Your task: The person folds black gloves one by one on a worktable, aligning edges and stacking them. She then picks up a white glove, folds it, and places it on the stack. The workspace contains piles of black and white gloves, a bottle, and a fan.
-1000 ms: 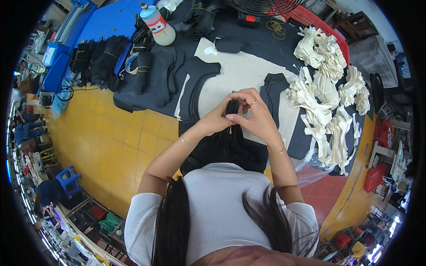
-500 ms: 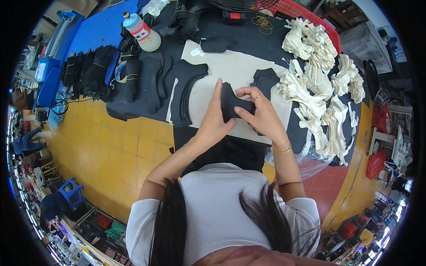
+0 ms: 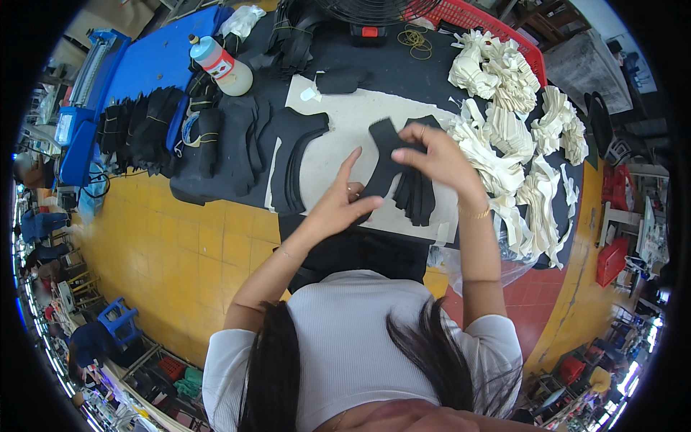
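Note:
My right hand pinches a black cut fabric piece by its upper right part, thumb on top, above the pale board. The piece hangs at a slant toward my left hand. My left hand is open, forefinger and thumb spread, close to the piece's lower end; whether a fingertip touches it I cannot tell. Under and beside my right hand lies a fanned stack of black pieces, partly hidden by the hand. Left of the board's middle rests another stack of curved black pieces.
Cream fabric bundles cover the table's right side, before a red basket. Farther left are more black pieces, banded black bundles and a bottle. A fan and yellow rubber bands sit at the back.
My right hand has moved right with the black piece, which has turned from level to slanted. My left hand has come away from it and opened. The fanned stack now shows more.

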{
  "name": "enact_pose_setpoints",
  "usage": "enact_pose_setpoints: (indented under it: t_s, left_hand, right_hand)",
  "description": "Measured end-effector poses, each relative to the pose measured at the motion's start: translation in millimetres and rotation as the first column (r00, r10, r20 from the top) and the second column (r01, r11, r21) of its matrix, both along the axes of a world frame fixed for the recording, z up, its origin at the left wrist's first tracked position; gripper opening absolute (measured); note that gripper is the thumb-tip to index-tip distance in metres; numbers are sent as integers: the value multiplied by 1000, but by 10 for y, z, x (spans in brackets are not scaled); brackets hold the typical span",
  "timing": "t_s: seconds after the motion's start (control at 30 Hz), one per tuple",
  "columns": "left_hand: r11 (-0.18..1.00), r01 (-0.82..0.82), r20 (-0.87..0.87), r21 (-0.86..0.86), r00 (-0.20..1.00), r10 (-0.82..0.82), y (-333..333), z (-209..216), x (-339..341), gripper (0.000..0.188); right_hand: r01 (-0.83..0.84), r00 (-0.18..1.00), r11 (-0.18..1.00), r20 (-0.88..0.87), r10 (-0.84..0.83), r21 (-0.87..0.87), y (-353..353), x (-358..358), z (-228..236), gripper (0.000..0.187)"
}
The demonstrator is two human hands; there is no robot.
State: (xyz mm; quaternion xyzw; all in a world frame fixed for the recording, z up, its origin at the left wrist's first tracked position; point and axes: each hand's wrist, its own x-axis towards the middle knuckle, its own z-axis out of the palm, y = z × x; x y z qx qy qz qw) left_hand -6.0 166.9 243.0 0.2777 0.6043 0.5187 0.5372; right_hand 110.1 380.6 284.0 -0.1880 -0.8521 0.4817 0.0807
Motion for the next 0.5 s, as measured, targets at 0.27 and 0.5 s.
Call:
enact_pose_setpoints:
  t_s: [0.27,0.5]
  left_hand:
    - [983,-176,-111,58,977,182,568,-105,-543,50]
    - [921,-390,-922,-12,361,141,104,44,-723,64]
  right_hand:
    - [139,978,952,111,-175,271,1354,-777,-433,56]
    - [177,935,612,62,-349,771,1365,-992,-594,46]
